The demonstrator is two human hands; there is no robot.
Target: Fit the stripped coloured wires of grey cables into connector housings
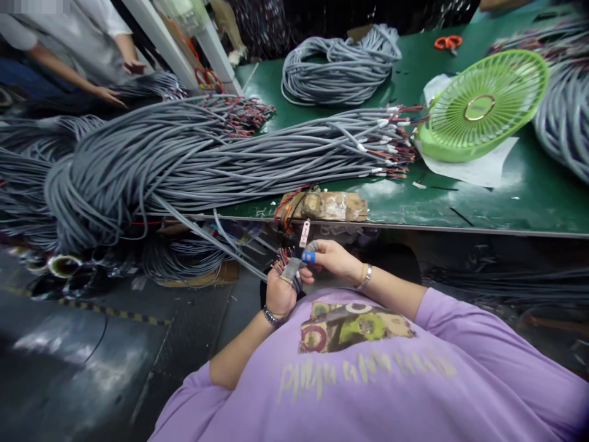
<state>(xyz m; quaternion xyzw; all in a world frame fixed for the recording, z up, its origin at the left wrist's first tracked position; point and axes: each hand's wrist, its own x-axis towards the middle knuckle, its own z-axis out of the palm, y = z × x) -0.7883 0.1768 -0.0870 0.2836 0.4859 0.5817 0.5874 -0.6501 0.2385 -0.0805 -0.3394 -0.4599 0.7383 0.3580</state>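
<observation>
My left hand is closed around the end of a grey cable, in front of my chest and below the table edge. Thin coloured wires fan out above its fingers. A grey wrapped band, on a finger or on the cable, crosses this hand. Close beside it, my right hand has thumb and forefinger pinched together, with a blue wrap on the thumb and a grey cover on a finger. What lies in that pinch is too small to make out. The cable runs up left to a large grey cable bundle on the table.
A wooden block with wires sits at the edge of the green table. Behind are a coiled cable, a green fan on paper and orange-handled scissors. Another person stands at the far left.
</observation>
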